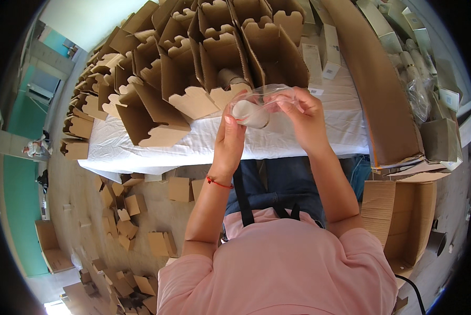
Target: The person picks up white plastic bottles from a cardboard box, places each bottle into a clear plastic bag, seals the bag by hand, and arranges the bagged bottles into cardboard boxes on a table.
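Note:
Above the near edge of the white-covered table I hold a clear plastic bag (271, 93) with a white, rounded cylindrical object (249, 112) inside. My left hand (231, 131) is closed round the bag and the white object's left side; a red cord circles that wrist. With thumb and fingers together, my right hand (304, 116) pinches the bag's right edge. What exactly the white object is I cannot tell. Just beyond my hands stand open cardboard boxes with notched flaps, and one box (225, 58) has a brownish cylinder (230, 77) in it.
Several open boxes (154, 113) crowd the table's left and back. A long cardboard carton (374, 79) borders its right side, with plastic-wrapped items (416, 79) beyond. Slim white boxes (330, 50) lie near it. An open carton (398, 220) sits at my right; small boxes (125, 228) litter the floor at left.

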`<move>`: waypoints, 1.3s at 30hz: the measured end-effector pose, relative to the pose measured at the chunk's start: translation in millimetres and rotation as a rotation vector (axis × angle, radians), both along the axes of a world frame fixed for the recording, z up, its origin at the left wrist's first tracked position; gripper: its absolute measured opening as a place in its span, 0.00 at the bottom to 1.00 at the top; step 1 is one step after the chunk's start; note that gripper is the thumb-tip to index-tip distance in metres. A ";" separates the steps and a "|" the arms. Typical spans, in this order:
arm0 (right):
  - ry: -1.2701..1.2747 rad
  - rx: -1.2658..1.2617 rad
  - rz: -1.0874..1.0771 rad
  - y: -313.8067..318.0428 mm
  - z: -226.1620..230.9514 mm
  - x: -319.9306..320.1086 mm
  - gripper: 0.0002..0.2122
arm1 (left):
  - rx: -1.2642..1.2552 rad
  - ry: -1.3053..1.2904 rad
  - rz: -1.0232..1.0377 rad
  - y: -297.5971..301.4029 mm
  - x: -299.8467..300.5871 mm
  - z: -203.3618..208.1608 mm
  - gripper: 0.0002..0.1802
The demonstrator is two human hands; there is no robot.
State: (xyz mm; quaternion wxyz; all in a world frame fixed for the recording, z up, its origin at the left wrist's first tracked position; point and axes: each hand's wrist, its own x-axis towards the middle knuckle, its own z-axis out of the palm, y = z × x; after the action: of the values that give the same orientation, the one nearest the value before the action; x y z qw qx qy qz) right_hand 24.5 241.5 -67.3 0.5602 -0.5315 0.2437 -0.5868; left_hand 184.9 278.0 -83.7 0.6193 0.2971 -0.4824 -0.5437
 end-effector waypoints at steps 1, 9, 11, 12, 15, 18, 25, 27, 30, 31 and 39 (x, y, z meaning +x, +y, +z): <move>-0.029 0.012 0.008 -1.0 -2.2 0.1 0.05 | 0.015 0.011 -0.029 0.3 -0.5 -1.6 0.36; -0.437 0.302 0.096 4.3 -18.8 7.5 0.05 | -0.334 -0.419 0.225 7.7 -20.0 -2.1 0.26; -0.482 0.330 0.114 5.7 -23.0 7.4 0.05 | -0.341 -0.417 0.309 7.4 -21.7 0.0 0.19; -0.482 0.338 0.111 8.2 -22.7 6.8 0.05 | -0.345 -0.415 0.350 7.2 -22.5 0.1 0.15; -0.447 0.258 0.082 10.5 -16.4 2.5 0.05 | -0.286 -0.334 0.546 8.8 -11.1 0.6 0.11; -0.442 0.233 0.125 12.2 -19.4 -0.6 0.06 | -0.160 -0.269 0.609 7.2 -10.7 7.4 0.12; -0.240 0.021 0.061 20.9 2.6 -0.5 0.18 | -0.217 -0.358 0.718 8.7 -7.3 20.2 0.11; -0.067 -0.072 0.111 17.7 -2.9 -7.2 0.17 | -0.244 -0.359 0.709 9.2 -5.4 22.1 0.11; 0.209 -0.209 0.117 16.3 -2.6 -10.3 0.16 | -0.225 -0.405 0.677 9.5 -4.5 20.8 0.12; 0.305 -0.258 0.110 16.6 -0.4 -10.0 0.15 | -0.237 -0.455 0.704 10.2 -4.5 21.0 0.12; 0.285 -0.224 -0.051 23.8 4.5 -5.0 0.05 | -0.285 -0.432 0.671 11.8 -0.7 27.4 0.13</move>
State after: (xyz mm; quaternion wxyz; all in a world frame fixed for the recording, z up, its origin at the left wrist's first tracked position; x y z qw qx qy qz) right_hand 19.5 265.3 -62.7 0.4422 -0.6620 0.2669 -0.5431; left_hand 184.2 289.8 -56.4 0.6814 0.4560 -0.5482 -0.1651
